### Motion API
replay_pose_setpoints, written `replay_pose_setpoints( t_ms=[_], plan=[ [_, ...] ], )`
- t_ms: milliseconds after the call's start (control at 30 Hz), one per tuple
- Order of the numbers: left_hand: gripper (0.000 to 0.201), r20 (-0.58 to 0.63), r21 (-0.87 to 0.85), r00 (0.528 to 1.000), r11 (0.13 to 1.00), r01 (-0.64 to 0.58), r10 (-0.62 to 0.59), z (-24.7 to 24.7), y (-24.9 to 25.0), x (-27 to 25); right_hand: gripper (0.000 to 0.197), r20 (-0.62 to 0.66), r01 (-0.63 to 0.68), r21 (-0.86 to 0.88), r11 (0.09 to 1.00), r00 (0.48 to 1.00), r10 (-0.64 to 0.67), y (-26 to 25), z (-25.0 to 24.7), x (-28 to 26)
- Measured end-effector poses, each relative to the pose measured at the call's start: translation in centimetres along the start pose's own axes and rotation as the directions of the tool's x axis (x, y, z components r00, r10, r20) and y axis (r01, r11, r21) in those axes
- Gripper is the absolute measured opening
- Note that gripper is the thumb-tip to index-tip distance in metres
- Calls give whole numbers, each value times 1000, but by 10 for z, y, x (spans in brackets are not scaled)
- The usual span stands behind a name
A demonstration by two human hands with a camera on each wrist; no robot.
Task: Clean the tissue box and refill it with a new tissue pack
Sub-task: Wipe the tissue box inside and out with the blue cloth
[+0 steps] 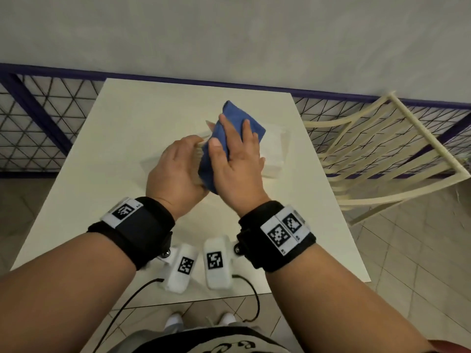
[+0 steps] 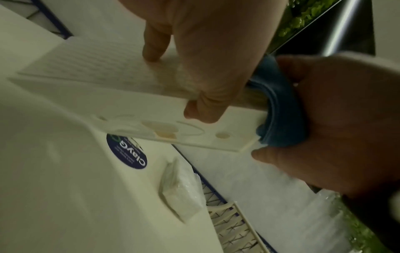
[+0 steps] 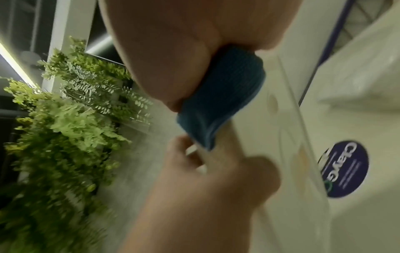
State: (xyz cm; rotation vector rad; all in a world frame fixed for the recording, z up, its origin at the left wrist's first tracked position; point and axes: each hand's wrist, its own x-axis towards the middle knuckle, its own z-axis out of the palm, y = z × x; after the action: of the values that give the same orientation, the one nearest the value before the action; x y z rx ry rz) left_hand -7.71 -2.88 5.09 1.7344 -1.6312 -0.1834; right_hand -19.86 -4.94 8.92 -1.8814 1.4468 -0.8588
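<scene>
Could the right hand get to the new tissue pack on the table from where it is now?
Probably yes, once freed. The tissue pack lies on the table just beyond the right hand, nothing between, but that hand presses the blue cloth on the box piece.

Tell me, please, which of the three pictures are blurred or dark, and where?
Head view: evenly lit and mostly sharp, straight lines bow toward the edges, slight motion blur on the blue cloth. Left wrist view: dim and soft, the right hand smeared. Right wrist view: the plants streak at lower left, the left hand is blurred.
</scene>
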Motion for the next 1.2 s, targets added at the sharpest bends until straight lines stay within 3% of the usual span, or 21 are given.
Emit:
replay_pose_setpoints(
  t_ms=[133, 200, 300, 400, 467, 633, 833, 1000, 1100, 1200],
  plan=[
    [71, 31, -83, 999, 996, -31, 34, -9, -8, -4, 59, -147, -41, 165, 985, 987, 66, 20, -11, 26],
    [75, 61, -98, 998, 995, -20, 26, -8, -9, -4, 58, -193, -80, 152, 985, 975, 109, 18, -10, 28],
    [74, 80, -94, 997, 995, 19, -11, -6, -5, -5, 52, -64, -77, -24, 997, 995, 75, -8, 6, 4],
    [67, 46, -276, 993, 954, 119, -111, -6, -1, -8, 50, 43, 49, -126, 991, 998, -43, -21, 16, -19],
    [61, 51, -260, 997, 963, 74, -63, -8, -3, -7, 47, 4, 33, -116, 993, 999, -33, -12, 10, -9],
    [75, 110, -200, 994, 980, 22, 0, -16, -9, -6, 47, -195, -163, 91, 982, 964, 178, 16, -8, 23],
    [41, 52, -169, 998, 985, -33, 42, -10, 4, 2, 55, -65, -76, -4, 997, 995, 75, -7, 17, -17],
    [67, 73, -171, 987, 977, -129, 143, -16, -6, 4, 51, -212, -137, 161, 977, 963, 170, 20, -5, 11],
    [70, 115, -237, 977, 960, -149, 180, -23, -16, 5, 53, -62, -300, 309, 903, 940, 334, 29, -20, 23],
    [66, 172, -280, 949, 937, -209, 263, -24, -26, 6, 53, 233, -567, 537, 625, 811, 536, 37, -36, 33]
  ],
)
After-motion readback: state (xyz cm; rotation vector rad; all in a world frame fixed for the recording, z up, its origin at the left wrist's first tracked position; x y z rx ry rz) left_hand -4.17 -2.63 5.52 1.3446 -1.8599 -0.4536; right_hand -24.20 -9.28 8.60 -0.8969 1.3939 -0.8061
